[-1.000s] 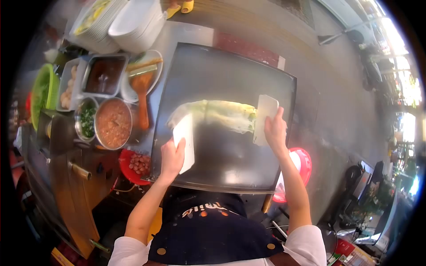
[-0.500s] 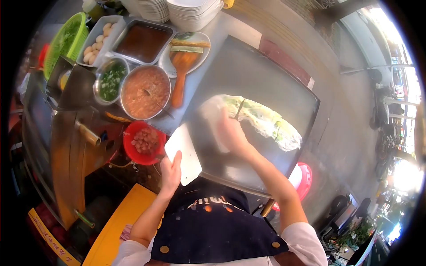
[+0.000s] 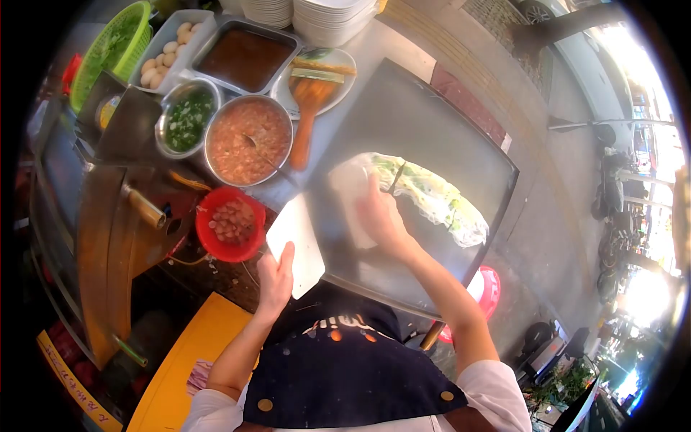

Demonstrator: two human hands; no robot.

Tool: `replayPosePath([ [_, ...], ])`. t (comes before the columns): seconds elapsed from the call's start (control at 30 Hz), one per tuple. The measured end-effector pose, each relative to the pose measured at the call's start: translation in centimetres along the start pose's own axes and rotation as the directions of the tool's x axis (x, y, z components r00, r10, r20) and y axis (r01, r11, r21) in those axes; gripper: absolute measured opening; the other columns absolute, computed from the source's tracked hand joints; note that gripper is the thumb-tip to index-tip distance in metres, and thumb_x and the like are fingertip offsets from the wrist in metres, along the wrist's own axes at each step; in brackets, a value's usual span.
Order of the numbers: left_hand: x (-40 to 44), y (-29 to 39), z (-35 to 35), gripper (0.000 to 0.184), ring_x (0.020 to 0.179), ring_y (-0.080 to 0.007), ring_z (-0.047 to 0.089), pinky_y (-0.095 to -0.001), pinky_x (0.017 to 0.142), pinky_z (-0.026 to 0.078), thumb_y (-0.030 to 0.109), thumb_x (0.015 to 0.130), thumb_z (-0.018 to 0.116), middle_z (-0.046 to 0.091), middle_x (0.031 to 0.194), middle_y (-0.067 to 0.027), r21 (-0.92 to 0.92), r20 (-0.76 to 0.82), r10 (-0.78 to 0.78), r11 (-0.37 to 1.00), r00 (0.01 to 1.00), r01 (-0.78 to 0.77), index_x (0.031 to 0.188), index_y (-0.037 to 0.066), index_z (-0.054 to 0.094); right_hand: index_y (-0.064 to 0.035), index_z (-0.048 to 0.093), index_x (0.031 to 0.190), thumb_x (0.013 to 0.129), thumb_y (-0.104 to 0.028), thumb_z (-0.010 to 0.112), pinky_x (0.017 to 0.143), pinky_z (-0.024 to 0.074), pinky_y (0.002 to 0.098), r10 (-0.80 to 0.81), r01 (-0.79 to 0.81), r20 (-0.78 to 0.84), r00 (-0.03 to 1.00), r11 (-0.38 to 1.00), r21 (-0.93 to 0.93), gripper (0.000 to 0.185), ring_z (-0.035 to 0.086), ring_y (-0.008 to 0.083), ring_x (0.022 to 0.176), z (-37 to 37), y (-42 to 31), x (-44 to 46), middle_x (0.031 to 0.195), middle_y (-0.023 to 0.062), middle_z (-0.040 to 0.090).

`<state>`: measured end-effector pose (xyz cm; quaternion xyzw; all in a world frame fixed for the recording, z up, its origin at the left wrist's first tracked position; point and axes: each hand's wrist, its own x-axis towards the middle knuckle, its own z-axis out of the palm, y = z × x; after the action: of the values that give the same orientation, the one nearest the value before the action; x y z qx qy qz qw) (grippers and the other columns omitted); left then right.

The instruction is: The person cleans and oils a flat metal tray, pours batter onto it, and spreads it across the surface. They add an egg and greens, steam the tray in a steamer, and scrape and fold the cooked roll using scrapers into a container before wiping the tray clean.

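Observation:
My left hand (image 3: 276,279) grips a white flat scraper (image 3: 299,245) at the near left edge of the dark griddle (image 3: 432,129). On the griddle lies a long, pale roll (image 3: 439,198) with green bits showing through its thin wrapper. A dark cut line crosses it near its left end. My right hand (image 3: 383,216) is closed round a second white scraper (image 3: 350,198), which stands at the left end of the roll, partly hidden behind the fingers.
Left of the griddle are a bowl of minced filling (image 3: 248,140), a bowl of chopped greens (image 3: 188,119), a sauce tray (image 3: 245,56), eggs (image 3: 169,54), a brush (image 3: 309,108) on a plate and a red bowl (image 3: 230,225). Stacked plates (image 3: 335,18) stand behind.
My right hand has gone from the roll's right end to its left end with its scraper. The roll now shows a cut and slants down rightward. My left hand's scraper has left the roll.

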<state>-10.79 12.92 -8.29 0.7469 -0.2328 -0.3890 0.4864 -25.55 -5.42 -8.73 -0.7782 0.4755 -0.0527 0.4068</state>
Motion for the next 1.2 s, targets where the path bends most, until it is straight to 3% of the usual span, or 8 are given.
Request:
replayPosePath([
  [0.33, 0.4, -0.3, -0.3, 0.038, 0.058, -0.0071, 0.034, -0.0343, 0.049, 0.028, 0.015, 0.096, 0.051, 0.034, 0.057, -0.0021, 0.034, 0.033, -0.002, 0.999, 0.999, 0.001, 0.066, -0.006, 0.041, 0.0064, 0.035, 0.106, 0.079, 0.004, 0.049, 0.058, 0.0482, 0.0533, -0.133, 0.132, 0.003, 0.991, 0.982, -0.134, 0.030, 0.060, 0.0469, 0.065, 2.6, -1.2, 0.2, 0.068, 0.0277, 0.060],
  [0.53, -0.4, 1.1, 0.9, 0.028, 0.068, -0.0059, 0.043, -0.0292, 0.059, 0.037, 0.015, 0.097, 0.050, 0.050, 0.068, -0.0017, -0.189, 0.053, -0.113, 0.975, 0.992, 0.121, 0.082, -0.008, 0.053, 0.0084, 0.034, 0.106, 0.080, -0.002, 0.052, 0.052, 0.0480, 0.0533, -0.157, 0.160, 0.228, 0.961, 0.987, 0.006, 0.034, 0.060, 0.0440, 0.056, 3.7, -0.1, -3.7, 0.058, 0.0264, 0.056],
  [0.6, -0.7, 0.4, 1.9, 0.030, 0.097, -0.0108, 0.054, -0.0277, 0.084, 0.044, 0.017, 0.098, 0.048, 0.061, 0.105, -0.0077, -0.450, 0.202, -0.255, 0.833, 0.946, 0.321, 0.117, -0.005, 0.053, 0.0095, 0.033, 0.114, 0.081, -0.006, 0.055, 0.051, 0.0485, 0.0503, -0.211, 0.208, -0.008, 0.977, 0.970, -0.122, 0.043, 0.060, 0.0417, 0.056, -0.8, 1.6, -1.2, 0.061, 0.0242, 0.059],
  [0.67, -0.7, -0.6, 4.1, 0.034, 0.110, -0.0159, 0.052, -0.0316, 0.093, 0.042, 0.019, 0.099, 0.047, 0.055, 0.119, -0.0094, -0.590, 0.259, -0.430, 0.638, 0.865, 0.494, 0.125, -0.002, 0.047, 0.0018, 0.037, 0.111, 0.081, -0.006, 0.055, 0.053, 0.0467, 0.0521, -0.077, 0.018, -0.321, 0.944, 0.983, -0.182, 0.036, 0.061, 0.0418, 0.059, -6.1, 2.7, 4.1, 0.062, 0.0221, 0.059],
  [0.8, 1.9, -3.7, 8.9, 0.039, 0.120, -0.0226, 0.049, -0.0372, 0.100, 0.041, 0.020, 0.098, 0.049, 0.049, 0.130, -0.0116, -0.682, 0.280, -0.498, 0.498, 0.821, 0.535, 0.130, -0.001, 0.040, -0.0011, 0.053, 0.097, 0.082, -0.013, 0.060, 0.066, 0.0501, 0.0493, -0.209, 0.157, -0.428, 0.879, 0.975, -0.154, 0.021, 0.063, 0.0415, 0.078, -12.0, 8.3, 14.7, 0.081, 0.0239, 0.065],
  [0.9, 6.4, -2.8, 12.0, 0.036, 0.116, -0.0253, 0.054, -0.0390, 0.097, 0.046, 0.017, 0.098, 0.049, 0.054, 0.126, -0.0130, -0.705, 0.219, -0.464, 0.533, 0.858, 0.468, 0.128, -0.002, 0.046, -0.0028, 0.061, 0.110, 0.080, -0.017, 0.067, 0.078, 0.0518, 0.0390, 0.059, -0.066, 0.034, 0.998, 0.960, 0.272, 0.033, 0.067, 0.0263, 0.085, -10.1, 9.4, 14.0, 0.093, 0.0148, 0.069],
  [1.0, 10.0, -1.9, 13.2, 0.038, 0.115, -0.0281, 0.056, -0.0424, 0.096, 0.048, 0.017, 0.097, 0.051, 0.055, 0.126, -0.0151, -0.646, 0.420, -0.348, 0.534, 0.838, 0.546, 0.128, -0.004, 0.045, -0.0042, 0.059, 0.120, 0.080, -0.016, 0.068, 0.084, 0.0502, 0.0347, -0.004, -0.038, 0.110, 0.994, 0.927, 0.374, 0.043, 0.065, 0.0218, 0.095, -8.0, 11.1, 9.8, 0.101, 0.0132, 0.068],
  [1.2, 5.2, -1.1, 19.0, 0.036, 0.114, -0.0252, 0.055, -0.0381, 0.096, 0.046, 0.016, 0.096, 0.052, 0.055, 0.124, -0.0132, -0.590, 0.432, -0.396, 0.555, 0.810, 0.586, 0.126, -0.004, 0.046, -0.0036, 0.059, 0.118, 0.080, -0.017, 0.065, 0.083, 0.0500, 0.0416, 0.144, -0.166, -0.175, 0.974, 0.979, -0.120, 0.040, 0.065, 0.0348, 0.093, -18.1, 15.0, 2.4, 0.098, 0.0212, 0.067],
])
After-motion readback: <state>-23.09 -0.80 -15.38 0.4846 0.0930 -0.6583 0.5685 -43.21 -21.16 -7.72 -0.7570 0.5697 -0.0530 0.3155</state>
